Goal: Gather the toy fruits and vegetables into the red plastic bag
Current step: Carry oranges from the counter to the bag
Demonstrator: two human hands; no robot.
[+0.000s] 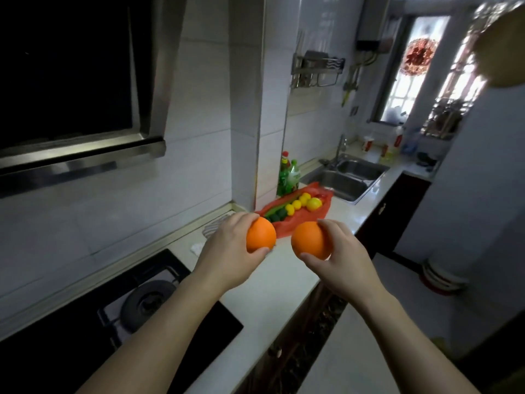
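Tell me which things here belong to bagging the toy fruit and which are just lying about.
For the job: left hand, left orange, right hand, right orange, red plastic bag, yellow toy fruits, green toy vegetables.
Just lying about: green bottles, sink, stove burner, wall rack.

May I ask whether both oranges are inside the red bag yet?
Out: left hand holds left orange, right hand holds right orange, before the bag.

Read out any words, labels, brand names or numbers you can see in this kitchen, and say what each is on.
No text is legible here.
Green bottles: labels too blurred.
Red window ornament: too blurred to read.
Small bottles beyond the sink: labels too small.
Left-hand orange, right-hand orange: no marking shows.
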